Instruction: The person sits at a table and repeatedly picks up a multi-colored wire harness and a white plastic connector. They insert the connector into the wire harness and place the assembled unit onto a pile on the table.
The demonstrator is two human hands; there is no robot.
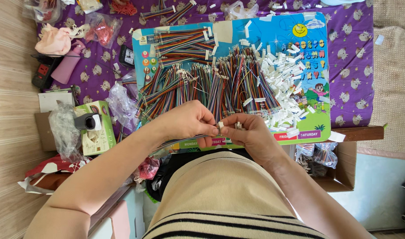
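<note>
My left hand (189, 120) pinches a flat strip of rainbow-coloured wires (178, 140) that trails down to the left under the palm. My right hand (246, 132) holds a small white plastic connector (220, 125) against the strip's end, with a few more white connectors (238, 125) tucked in its fingers. Both hands meet over the near edge of a colourful children's board (310, 104). On the board lie many bundles of rainbow wires (202, 82) and a heap of white connectors (282, 82).
A purple patterned cloth (353, 66) covers the surface under the board. To the left are a green tissue box (100, 128), plastic bags (63, 126), a pink bottle (67, 64) and a black power strip (43, 71). An open cardboard box (339, 168) sits at the right.
</note>
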